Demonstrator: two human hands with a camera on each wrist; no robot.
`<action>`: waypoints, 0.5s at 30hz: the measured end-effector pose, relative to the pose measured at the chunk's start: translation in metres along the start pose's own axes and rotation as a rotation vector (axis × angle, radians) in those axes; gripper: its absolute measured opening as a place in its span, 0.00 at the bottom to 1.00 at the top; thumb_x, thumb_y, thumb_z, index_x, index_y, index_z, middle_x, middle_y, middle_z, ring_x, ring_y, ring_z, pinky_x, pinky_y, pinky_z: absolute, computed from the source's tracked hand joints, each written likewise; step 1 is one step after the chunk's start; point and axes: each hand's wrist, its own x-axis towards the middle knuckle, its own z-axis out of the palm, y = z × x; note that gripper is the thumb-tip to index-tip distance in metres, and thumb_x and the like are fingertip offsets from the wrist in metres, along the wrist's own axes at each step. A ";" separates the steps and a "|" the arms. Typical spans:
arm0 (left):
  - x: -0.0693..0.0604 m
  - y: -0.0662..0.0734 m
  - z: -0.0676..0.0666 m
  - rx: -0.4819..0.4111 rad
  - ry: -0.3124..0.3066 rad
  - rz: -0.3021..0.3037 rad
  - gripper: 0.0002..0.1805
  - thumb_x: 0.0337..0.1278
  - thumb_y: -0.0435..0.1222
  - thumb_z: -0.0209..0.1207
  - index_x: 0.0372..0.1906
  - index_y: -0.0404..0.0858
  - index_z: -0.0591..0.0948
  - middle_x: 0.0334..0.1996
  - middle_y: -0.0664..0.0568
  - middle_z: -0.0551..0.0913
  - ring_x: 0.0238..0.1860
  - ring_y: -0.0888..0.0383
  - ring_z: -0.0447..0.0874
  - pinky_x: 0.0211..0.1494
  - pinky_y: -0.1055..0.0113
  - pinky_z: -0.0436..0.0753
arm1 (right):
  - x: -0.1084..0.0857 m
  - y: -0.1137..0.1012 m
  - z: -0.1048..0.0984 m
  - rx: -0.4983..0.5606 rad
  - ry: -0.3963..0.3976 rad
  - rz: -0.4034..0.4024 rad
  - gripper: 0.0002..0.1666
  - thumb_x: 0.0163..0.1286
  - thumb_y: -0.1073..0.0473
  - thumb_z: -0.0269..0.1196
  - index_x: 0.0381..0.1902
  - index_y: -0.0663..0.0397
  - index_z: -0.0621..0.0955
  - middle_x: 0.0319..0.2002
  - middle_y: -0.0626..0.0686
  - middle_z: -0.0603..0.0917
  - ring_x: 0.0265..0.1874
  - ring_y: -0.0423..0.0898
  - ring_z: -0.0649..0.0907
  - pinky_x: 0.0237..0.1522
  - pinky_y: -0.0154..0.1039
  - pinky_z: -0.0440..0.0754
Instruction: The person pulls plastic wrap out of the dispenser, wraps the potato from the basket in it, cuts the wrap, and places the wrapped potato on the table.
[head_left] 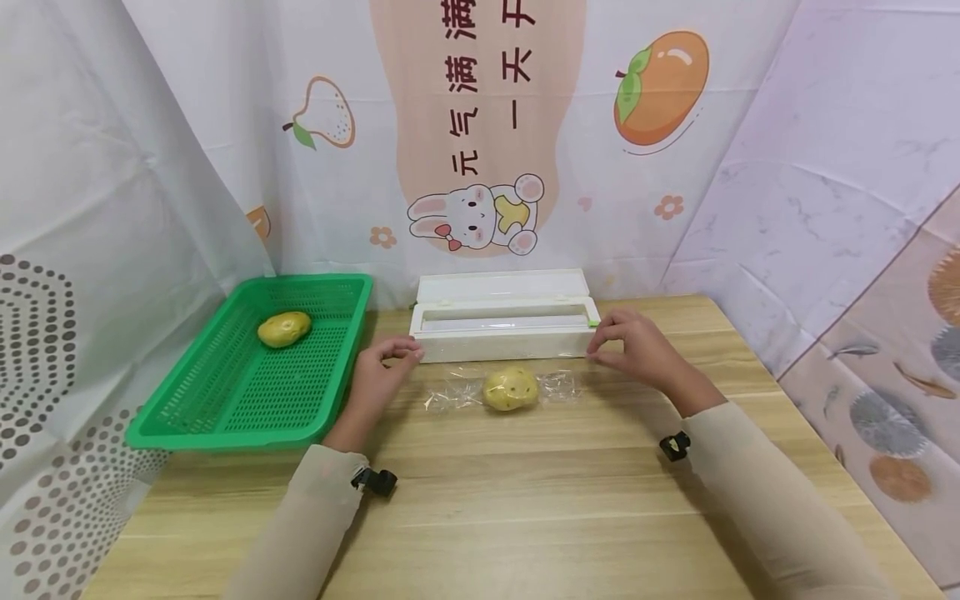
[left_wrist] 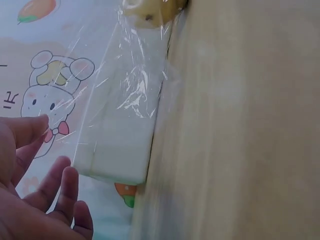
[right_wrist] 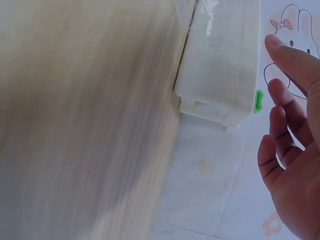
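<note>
"What runs out of view?"

"The printed cloth (head_left: 315, 200), its lettering cut at the top. The worktop (head_left: 525, 517) leaves view at the bottom, six o'clock, its right edge slanting beyond the right sleeve (head_left: 780, 500)."

"Room to move?"

"Broad wood toward six, between that and the left sleeve (head_left: 300, 517). The green basket (head_left: 225, 440) sits between nine and ten, near the left forearm."

"And the white box (head_left: 510, 343)?"

"Twelve o'clock, near the far edge, lid raised; just a strip of the roll (head_left: 510, 322) shows inside."

"The hands?"

"Left hand (head_left: 375, 379) at ten, right hand (head_left: 637, 346) at two, by the box's ends. Each grip looks narrow; I can't tell whether anything is pinched."

"The transparent film (head_left: 453, 393)?"

"Around the potato (head_left: 511, 389), spreading toward three and nine, its outline faint. That potato is at twelve, just before the box; the left wrist view crops it. Another potato (head_left: 285, 329) lies in the basket."
</note>
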 end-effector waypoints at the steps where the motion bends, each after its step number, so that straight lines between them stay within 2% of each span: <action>1: -0.002 0.001 -0.001 0.003 -0.006 0.001 0.11 0.63 0.44 0.71 0.42 0.41 0.90 0.50 0.48 0.88 0.44 0.62 0.83 0.39 0.72 0.79 | -0.002 -0.001 -0.001 -0.001 -0.011 0.004 0.12 0.54 0.63 0.81 0.27 0.39 0.90 0.36 0.45 0.84 0.43 0.48 0.80 0.49 0.48 0.75; 6: -0.014 0.006 -0.007 0.036 -0.069 0.001 0.09 0.64 0.44 0.70 0.42 0.43 0.90 0.43 0.50 0.90 0.44 0.62 0.82 0.39 0.70 0.79 | -0.008 -0.002 -0.002 -0.017 -0.066 0.023 0.11 0.57 0.62 0.79 0.28 0.38 0.89 0.37 0.43 0.83 0.44 0.48 0.80 0.50 0.50 0.76; 10: -0.022 0.011 -0.012 0.070 -0.134 -0.025 0.09 0.65 0.45 0.70 0.42 0.45 0.90 0.42 0.52 0.90 0.47 0.60 0.82 0.43 0.67 0.79 | -0.011 -0.001 -0.001 -0.035 -0.089 0.022 0.10 0.57 0.62 0.79 0.28 0.39 0.89 0.37 0.42 0.83 0.44 0.48 0.80 0.51 0.50 0.77; 15: -0.028 0.013 -0.015 0.103 -0.182 -0.030 0.06 0.64 0.44 0.70 0.41 0.47 0.90 0.41 0.54 0.90 0.47 0.57 0.83 0.47 0.61 0.77 | -0.016 -0.002 -0.001 -0.039 -0.088 0.001 0.09 0.57 0.61 0.79 0.28 0.39 0.89 0.37 0.42 0.84 0.44 0.47 0.81 0.50 0.50 0.78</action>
